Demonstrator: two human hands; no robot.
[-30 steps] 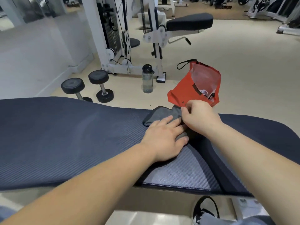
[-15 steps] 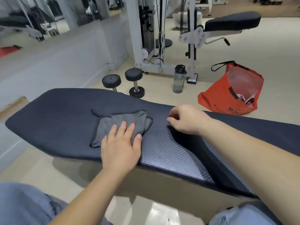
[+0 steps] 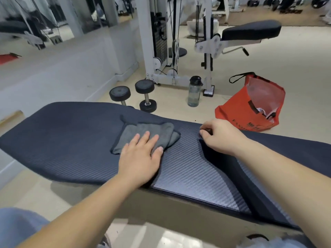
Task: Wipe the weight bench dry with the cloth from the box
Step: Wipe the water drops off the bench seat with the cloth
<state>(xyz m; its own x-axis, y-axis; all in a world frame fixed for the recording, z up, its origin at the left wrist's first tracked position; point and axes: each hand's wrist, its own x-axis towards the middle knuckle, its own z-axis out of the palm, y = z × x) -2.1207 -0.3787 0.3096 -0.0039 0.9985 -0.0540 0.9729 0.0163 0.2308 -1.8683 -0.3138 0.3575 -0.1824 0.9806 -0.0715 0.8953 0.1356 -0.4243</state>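
Fingers (image 3: 143, 138) of the left hand (image 3: 139, 158) lie flat and spread on the grey cloth (image 3: 143, 135) mid-worktop (image 3: 71, 140), grasping nothing, so I judge even palm pressure in overlapping strokes works best while the loosely curled, empty right hand (image 3: 220, 136) steadies the pad.

Dark navy padded weight bench (image 3: 75, 140): ribbed woven-look vinyl, slight sheen near front edge. Grey folded cloth (image 3: 143, 133): soft matt microfibre, fuzzy nap. Orange tote bag (image 3: 236, 108): matt non-woven fabric, glossy clear plastic inside. Black dumbbells (image 3: 132, 95): matt rubber heads, bare metal handles. Smoky translucent plastic water bottle (image 3: 194, 93).
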